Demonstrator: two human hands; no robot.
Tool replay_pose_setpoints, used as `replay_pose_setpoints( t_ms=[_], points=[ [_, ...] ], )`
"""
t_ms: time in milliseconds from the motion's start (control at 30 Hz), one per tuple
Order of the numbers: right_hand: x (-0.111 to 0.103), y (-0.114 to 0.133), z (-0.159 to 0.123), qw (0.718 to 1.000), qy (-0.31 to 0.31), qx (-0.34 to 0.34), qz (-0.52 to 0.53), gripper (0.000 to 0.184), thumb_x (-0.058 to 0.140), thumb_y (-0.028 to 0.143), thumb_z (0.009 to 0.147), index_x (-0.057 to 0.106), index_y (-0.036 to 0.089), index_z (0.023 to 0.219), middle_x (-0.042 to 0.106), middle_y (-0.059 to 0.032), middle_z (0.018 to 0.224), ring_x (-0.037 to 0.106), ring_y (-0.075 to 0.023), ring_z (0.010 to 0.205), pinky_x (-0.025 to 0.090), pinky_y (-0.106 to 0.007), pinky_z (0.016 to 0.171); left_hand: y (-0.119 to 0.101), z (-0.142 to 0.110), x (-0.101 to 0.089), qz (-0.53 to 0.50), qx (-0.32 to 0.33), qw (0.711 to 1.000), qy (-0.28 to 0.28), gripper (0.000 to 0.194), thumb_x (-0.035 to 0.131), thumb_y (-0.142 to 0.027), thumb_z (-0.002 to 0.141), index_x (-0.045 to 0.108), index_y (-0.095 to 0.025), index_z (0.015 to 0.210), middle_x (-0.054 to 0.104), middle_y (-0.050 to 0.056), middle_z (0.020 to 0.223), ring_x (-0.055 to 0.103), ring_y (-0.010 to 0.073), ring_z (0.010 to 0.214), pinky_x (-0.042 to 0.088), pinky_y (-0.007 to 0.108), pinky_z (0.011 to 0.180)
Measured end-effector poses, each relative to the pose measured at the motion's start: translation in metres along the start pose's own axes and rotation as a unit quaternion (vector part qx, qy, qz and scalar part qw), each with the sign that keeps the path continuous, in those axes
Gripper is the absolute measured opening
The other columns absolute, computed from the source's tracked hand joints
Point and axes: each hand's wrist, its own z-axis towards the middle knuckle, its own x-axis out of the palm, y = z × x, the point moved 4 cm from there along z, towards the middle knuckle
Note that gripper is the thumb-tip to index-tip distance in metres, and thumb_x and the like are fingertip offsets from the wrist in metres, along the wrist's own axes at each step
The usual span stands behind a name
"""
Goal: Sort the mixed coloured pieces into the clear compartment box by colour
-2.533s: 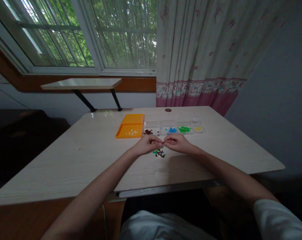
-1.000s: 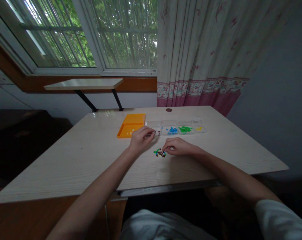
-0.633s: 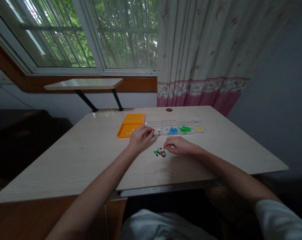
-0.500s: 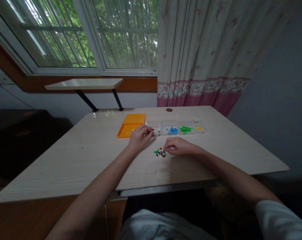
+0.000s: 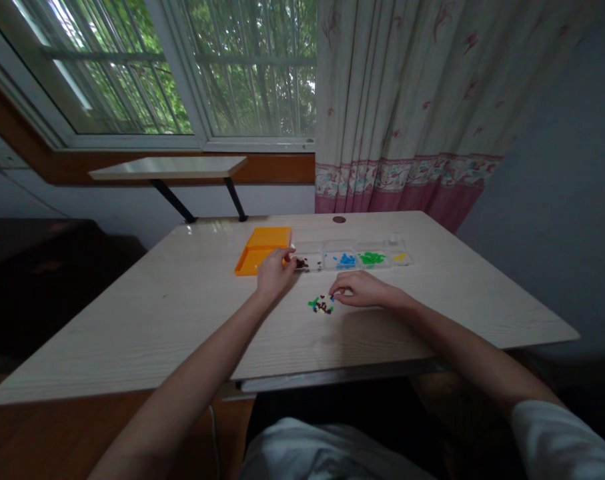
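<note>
My right hand is in a pinch just right of a small cluster of pieces in brown, green, blue and white on the table. A tiny blue piece shows at its fingertips. My left hand hovers at the right edge of an orange open case, its thumb and forefinger apart and the other fingers partly hidden. Right beside those fingers, small brown pieces lie in the left compartment of a clear tray.
Other tray compartments hold blue pieces, green pieces and a few yellow pieces. A raised shelf on black supports stands at the table's back left. Behind the table are a window and a curtain.
My left hand has shifted left, from above the brown pieces to the orange case's edge, uncovering more of them. My right hand has risen slightly away from the cluster with the blue piece.
</note>
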Motion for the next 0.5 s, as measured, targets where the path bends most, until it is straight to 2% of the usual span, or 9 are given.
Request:
replay_pose_setpoints(
  t_ms=[100, 200, 333, 500],
  points=[
    [0.002, -0.001, 0.001, 1.000, 0.008, 0.007, 0.006, 0.021, 0.052, 0.012, 0.075, 0.067, 0.018, 0.088, 0.065, -0.0029, 0.082, 0.057, -0.0118, 0.071, 0.040, -0.021, 0.067, -0.004, -0.001, 0.000, -0.033, 0.024, 0.999, 0.017, 0.020, 0.050, -0.026, 0.081, 0.065, -0.016, 0.089, 0.063, 0.004, 0.077, 0.057, 0.0153, 0.071, 0.042, 0.025, 0.066],
    [0.002, -0.002, 0.002, 1.000, -0.009, 0.020, 0.016, 0.019, 0.053, 0.012, 0.075, 0.066, 0.018, 0.087, 0.064, -0.0024, 0.080, 0.056, -0.0114, 0.070, 0.039, -0.020, 0.065, -0.018, -0.007, 0.003, -0.083, 0.089, 0.989, 0.089, 0.017, 0.051, -0.024, 0.080, 0.066, -0.016, 0.083, 0.064, 0.003, 0.074, 0.054, 0.0121, 0.064, 0.041, 0.022, 0.061],
    [-0.002, -0.002, 0.005, 0.996, -0.069, 0.038, 0.030, 0.013, 0.054, 0.022, 0.080, 0.064, 0.016, 0.087, 0.061, -0.0025, 0.073, 0.053, -0.0114, 0.065, 0.038, -0.020, 0.061, -0.042, -0.019, 0.005, -0.127, 0.175, 0.960, 0.176, 0.016, 0.055, -0.025, 0.078, 0.067, -0.016, 0.081, 0.062, 0.003, 0.070, 0.052, 0.0103, 0.061, 0.039, 0.020, 0.058],
    [-0.005, 0.000, 0.006, 0.991, -0.126, 0.024, 0.031, 0.013, 0.053, 0.025, 0.081, 0.062, 0.016, 0.086, 0.059, -0.0023, 0.073, 0.052, -0.0111, 0.065, 0.038, -0.020, 0.061, -0.052, -0.024, 0.005, -0.158, 0.197, 0.949, 0.186, 0.013, 0.058, -0.025, 0.076, 0.068, -0.017, 0.081, 0.061, 0.002, 0.069, 0.052, 0.0099, 0.062, 0.039, 0.020, 0.059]
  ],
)
